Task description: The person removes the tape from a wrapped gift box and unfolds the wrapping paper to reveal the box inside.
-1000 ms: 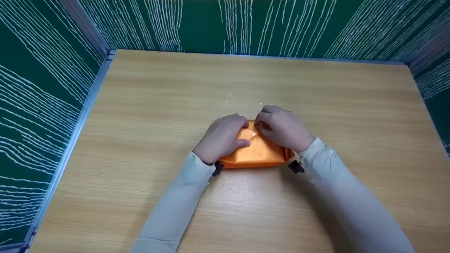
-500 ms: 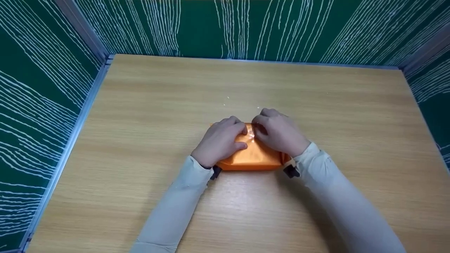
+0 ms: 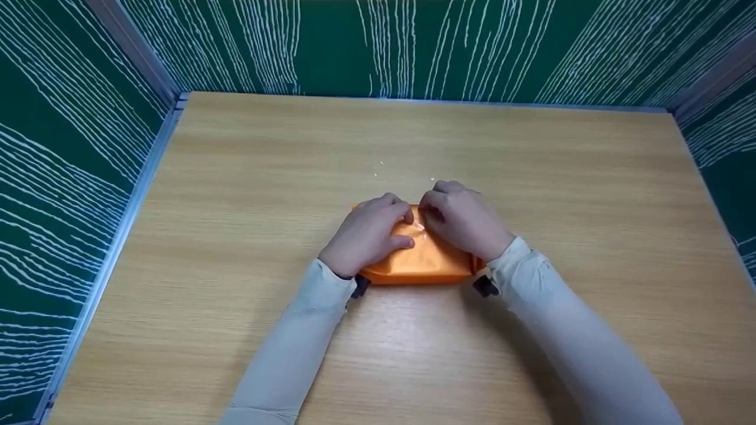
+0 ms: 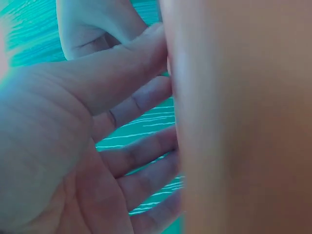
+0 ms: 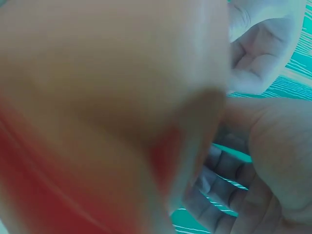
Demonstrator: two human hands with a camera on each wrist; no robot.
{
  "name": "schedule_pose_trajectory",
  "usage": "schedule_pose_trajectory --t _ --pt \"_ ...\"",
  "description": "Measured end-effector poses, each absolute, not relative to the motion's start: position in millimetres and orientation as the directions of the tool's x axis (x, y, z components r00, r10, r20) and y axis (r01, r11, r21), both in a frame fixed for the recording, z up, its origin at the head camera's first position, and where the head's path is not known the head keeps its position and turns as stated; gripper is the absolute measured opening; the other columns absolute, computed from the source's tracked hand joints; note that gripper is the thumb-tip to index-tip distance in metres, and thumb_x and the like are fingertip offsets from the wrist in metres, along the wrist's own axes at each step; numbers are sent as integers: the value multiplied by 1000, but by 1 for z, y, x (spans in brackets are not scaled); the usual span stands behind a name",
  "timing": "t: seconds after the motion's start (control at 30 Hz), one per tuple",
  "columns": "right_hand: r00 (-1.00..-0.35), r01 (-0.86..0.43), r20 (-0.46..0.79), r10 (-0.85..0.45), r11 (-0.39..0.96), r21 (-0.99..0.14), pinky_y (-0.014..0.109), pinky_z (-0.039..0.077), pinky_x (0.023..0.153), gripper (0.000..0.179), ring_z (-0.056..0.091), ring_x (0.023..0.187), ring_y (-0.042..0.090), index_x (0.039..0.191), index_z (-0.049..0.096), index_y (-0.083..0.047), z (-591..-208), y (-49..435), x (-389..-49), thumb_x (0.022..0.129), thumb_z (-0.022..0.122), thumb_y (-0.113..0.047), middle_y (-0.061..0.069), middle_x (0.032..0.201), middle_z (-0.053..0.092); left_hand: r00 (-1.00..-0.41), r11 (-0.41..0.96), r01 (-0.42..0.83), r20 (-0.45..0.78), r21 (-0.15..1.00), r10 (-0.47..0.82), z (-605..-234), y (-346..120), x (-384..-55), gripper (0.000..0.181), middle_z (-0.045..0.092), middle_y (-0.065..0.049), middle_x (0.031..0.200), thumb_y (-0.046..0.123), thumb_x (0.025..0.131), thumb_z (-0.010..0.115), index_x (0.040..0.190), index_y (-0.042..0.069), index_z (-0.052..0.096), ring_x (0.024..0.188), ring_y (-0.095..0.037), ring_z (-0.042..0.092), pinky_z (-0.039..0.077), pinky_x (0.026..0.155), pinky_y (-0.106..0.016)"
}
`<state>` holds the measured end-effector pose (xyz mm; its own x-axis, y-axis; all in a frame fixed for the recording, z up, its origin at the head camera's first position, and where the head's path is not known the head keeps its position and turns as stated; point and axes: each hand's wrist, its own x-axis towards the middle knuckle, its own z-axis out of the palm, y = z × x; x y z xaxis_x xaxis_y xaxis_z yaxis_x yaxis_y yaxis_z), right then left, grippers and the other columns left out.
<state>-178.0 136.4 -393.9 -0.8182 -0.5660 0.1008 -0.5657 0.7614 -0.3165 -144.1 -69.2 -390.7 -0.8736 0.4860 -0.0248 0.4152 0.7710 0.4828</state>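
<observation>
Head view: one orange packet, creased and glossy, on a wood-grain table, just below the centre of the frame. Left hand, laid over the packet's left part, thumb and forefinger apart. Right hand, at the packet's upper right, thumb and forefinger together, pinching the wrapping near its top edge. Pale sleeves, entering from the bottom; a black wrist piece below the right cuff. Pale specks on the table, above the hands. Green walls with white lines across the top and down both sides.

Left wrist view: the packet, blurred, fills the right half. Unlike the head view, this shows the left palm and the lower fingers, spread and rather straight, their tips hidden by the packet; thumb tip against its edge. Right hand in the upper left.

Right wrist view: packet across the left and middle, with a red fold at lower middle; right hand's fingers bent at lower right, contact point hidden; left hand at upper right.

Compared with one second ago: right hand slightly nearer the left; both remain on the packet.
</observation>
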Motion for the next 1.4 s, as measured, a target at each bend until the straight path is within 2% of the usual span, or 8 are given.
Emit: schedule_pose_trajectory --t 0.17,0.3,0.47,0.53,0.73,0.97,1.2,1.4 --pt "-801 -595 148 -580 744 -304 42 55 78 10 60 84 28 100 75 -5 -396 136 -180 96 71 -13 9 92 64 -862 770 455 2 446 508 -388 -70 -141 36 63 -3 118 39 92 78 114 11 72 110 -23 58 46 100 -38" --pt "-798 -598 138 -587 742 -303 43 55 79 11 60 85 28 100 74 -5 -396 135 -180 97 70 -14 9 93 64 -855 784 461 -29 415 518 -384 -70 -136 50 61 -3 120 49 83 83 115 11 73 117 -24 54 43 105 -40" --pt "-821 -563 86 -564 778 -280 41 56 83 14 59 86 27 106 74 -6 -392 136 -180 98 70 -17 8 95 64 -840 780 434 -109 451 531 -381 -69 -136 60 53 -10 144 49 82 85 124 11 66 150 -30 33 23 124 -40" --pt "-824 -558 71 -562 786 -267 40 56 85 15 59 87 27 108 74 -7 -391 136 -180 98 70 -19 7 96 64 -835 777 425 -130 464 534 -382 -70 -137 58 49 -10 151 50 85 82 126 11 65 154 -30 27 20 125 -40" --pt "-816 -572 66 -575 784 -241 42 57 88 17 62 89 27 111 74 -7 -391 136 -178 100 69 -19 8 99 65 -834 769 449 -96 455 544 -386 -71 -138 44 53 -10 144 44 92 76 119 11 66 134 -27 48 41 111 -38" --pt "-821 -566 69 -567 790 -237 43 57 91 17 63 92 27 112 73 -7 -390 135 -173 101 68 -19 8 101 66 -837 786 465 -85 408 540 -386 -71 -138 42 57 -8 138 44 93 76 118 11 66 135 -26 48 28 122 -44" --pt "-803 -595 120 -584 768 -239 44 59 86 14 64 88 28 109 72 -4 -391 136 -167 101 68 -15 10 97 66 -838 784 470 -73 405 541 -386 -71 -137 40 59 -9 136 42 92 78 114 10 68 134 -26 50 31 120 -44" --pt "-810 -584 111 -576 774 -246 41 58 89 16 63 90 26 112 72 -6 -390 138 -163 100 69 -16 9 100 67 -838 781 468 -71 414 540 -387 -69 -137 41 59 -8 134 43 92 77 115 11 67 131 -25 51 31 119 -41"
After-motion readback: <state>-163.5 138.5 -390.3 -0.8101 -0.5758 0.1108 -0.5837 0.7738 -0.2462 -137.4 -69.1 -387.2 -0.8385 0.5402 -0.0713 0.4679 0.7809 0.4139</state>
